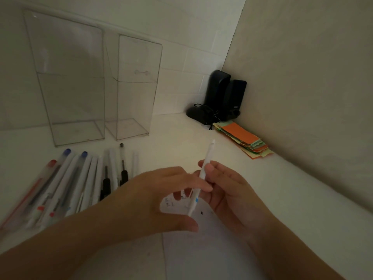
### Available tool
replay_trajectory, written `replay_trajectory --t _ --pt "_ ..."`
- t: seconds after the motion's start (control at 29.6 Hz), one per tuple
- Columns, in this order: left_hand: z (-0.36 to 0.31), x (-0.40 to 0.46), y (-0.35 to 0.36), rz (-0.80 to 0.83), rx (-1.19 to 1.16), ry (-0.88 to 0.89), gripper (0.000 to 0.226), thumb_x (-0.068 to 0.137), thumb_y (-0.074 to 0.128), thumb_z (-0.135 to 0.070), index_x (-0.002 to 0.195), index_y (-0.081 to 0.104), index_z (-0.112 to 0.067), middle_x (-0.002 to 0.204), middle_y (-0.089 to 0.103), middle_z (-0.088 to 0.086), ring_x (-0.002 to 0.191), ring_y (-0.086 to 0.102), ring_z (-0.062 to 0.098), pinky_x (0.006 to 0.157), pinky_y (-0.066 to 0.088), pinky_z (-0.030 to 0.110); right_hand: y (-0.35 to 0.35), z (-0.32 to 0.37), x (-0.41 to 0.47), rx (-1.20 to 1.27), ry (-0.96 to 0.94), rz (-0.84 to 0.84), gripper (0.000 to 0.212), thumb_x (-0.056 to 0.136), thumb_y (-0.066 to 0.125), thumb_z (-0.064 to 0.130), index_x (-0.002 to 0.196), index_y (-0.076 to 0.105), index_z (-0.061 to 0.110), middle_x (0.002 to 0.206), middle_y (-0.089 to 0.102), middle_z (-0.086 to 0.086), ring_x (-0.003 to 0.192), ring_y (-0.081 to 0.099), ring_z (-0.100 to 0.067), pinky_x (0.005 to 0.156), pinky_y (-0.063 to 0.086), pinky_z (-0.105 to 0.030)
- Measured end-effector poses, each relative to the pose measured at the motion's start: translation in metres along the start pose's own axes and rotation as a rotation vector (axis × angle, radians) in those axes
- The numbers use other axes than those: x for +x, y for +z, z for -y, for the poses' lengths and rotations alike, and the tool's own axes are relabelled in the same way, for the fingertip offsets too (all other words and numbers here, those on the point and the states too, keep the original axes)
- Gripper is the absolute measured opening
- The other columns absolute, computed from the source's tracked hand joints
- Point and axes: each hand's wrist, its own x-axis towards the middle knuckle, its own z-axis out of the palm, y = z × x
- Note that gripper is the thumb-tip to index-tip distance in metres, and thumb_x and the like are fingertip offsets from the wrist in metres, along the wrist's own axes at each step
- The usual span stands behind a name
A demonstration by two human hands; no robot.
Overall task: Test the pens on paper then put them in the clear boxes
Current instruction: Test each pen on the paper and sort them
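My right hand [232, 190] grips a white pen [201, 174] with a small blue mark, held nearly upright with its tip pointing down over a white sheet of paper [201, 249] that carries small dark scribbles. My left hand [161, 197] reaches across in front of the pen, fingers extended toward its lower half; whether they touch it is unclear. Several pens [76, 184] with red, blue and black caps lie in a row at the left. Two tall clear boxes [74, 87] [135, 89] stand upright behind them, both with nothing inside.
Two black speakers [226, 93] and a black mouse [196, 114] with a cable sit in the back corner. A stack of coloured paper strips [242, 138] lies along the right wall [302, 87]. The scene is dim.
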Motion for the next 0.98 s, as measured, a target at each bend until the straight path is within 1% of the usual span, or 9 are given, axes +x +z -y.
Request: replay_trajectory --t 0.17,0.37,0.51,0.57,0.64,0.74,0.85,0.91,0.98 --pt "0.007 -0.002 0.001 -0.041 -0.073 0.022 0.031 0.068 0.069 -0.050 0.097 0.062 -0.039 0.088 0.059 -0.018 0.083 0.059 0.002 0.072 0.048 0.022 0.000 -0.005 0.001 0.006 0.051 0.065 0.023 0.086 0.054 0.019 0.100 0.057 0.002 0.085 0.068 -0.017 0.082 0.065 -0.034 0.075 0.056 -0.033" --pt "0.006 -0.002 0.000 -0.074 -0.076 0.033 0.030 0.067 0.070 -0.049 0.092 0.064 -0.034 0.083 0.061 -0.013 0.078 0.060 0.005 0.068 0.049 0.024 0.005 -0.009 0.001 -0.025 0.021 0.042 0.034 0.083 0.050 0.019 0.112 0.054 0.002 0.083 0.071 -0.014 0.076 0.068 -0.027 0.073 0.057 -0.030" --pt "0.004 0.000 0.000 -0.112 -0.107 0.002 0.034 0.065 0.072 -0.048 0.094 0.066 -0.032 0.082 0.061 -0.013 0.078 0.059 0.006 0.071 0.048 0.022 0.005 -0.014 0.002 -0.258 -0.207 -0.028 0.045 0.085 0.052 0.013 0.127 0.043 0.027 0.096 0.072 -0.011 0.083 0.069 -0.026 0.073 0.056 -0.030" --pt "0.001 0.000 -0.001 -0.096 -0.124 0.005 0.037 0.063 0.074 -0.047 0.096 0.066 -0.034 0.083 0.061 -0.015 0.080 0.059 0.006 0.072 0.047 0.019 0.001 -0.016 0.003 -0.527 -0.349 -0.048 0.042 0.086 0.056 0.002 0.118 0.050 0.030 0.102 0.070 0.002 0.087 0.068 -0.017 0.074 0.055 -0.027" --pt "-0.005 0.001 -0.002 -0.037 -0.153 -0.014 0.052 0.059 0.075 -0.050 0.107 0.058 -0.041 0.090 0.060 -0.016 0.085 0.057 0.004 0.075 0.045 0.016 0.000 -0.020 0.005 -0.715 -0.436 -0.072 0.034 0.078 0.060 0.002 0.102 0.058 0.025 0.093 0.069 0.012 0.083 0.067 -0.009 0.072 0.054 -0.023" --pt "-0.001 0.001 -0.006 -0.002 -0.173 -0.197 0.075 0.051 0.074 -0.058 0.114 0.033 -0.055 0.106 0.052 -0.027 0.097 0.051 -0.004 0.079 0.043 0.012 0.003 -0.016 0.005 -0.544 -0.393 -0.156 0.009 0.084 0.062 0.011 0.077 0.058 0.014 0.064 0.063 0.003 0.061 0.058 -0.009 0.062 0.047 -0.018" --pt "0.015 -0.003 -0.009 0.022 0.026 -0.316 0.058 0.051 0.068 -0.065 0.100 0.039 -0.052 0.098 0.052 -0.028 0.098 0.044 -0.011 0.079 0.038 0.011 -0.001 -0.011 0.007 -0.317 -0.256 -0.265 0.044 0.095 0.040 0.031 0.058 0.059 0.016 0.047 0.052 -0.005 0.046 0.046 -0.015 0.051 0.041 -0.021" --pt "0.021 -0.007 -0.009 0.140 0.171 -0.359 0.049 0.052 0.064 -0.070 0.092 0.041 -0.052 0.098 0.044 -0.032 0.097 0.040 -0.012 0.082 0.034 0.012 0.002 -0.009 0.009 -0.203 -0.145 -0.234 0.047 0.094 0.037 0.028 0.059 0.064 0.013 0.048 0.054 -0.010 0.045 0.047 -0.018 0.046 0.041 -0.023" --pt "0.026 -0.007 -0.007 0.220 0.251 -0.328 0.052 0.048 0.056 -0.080 0.091 0.042 -0.053 0.101 0.040 -0.034 0.098 0.036 -0.010 0.086 0.032 0.016 0.005 -0.011 0.009 -0.367 -0.094 -0.250 0.044 0.092 0.044 0.029 0.056 0.062 0.013 0.044 0.050 -0.007 0.042 0.042 -0.016 0.042 0.035 -0.023"
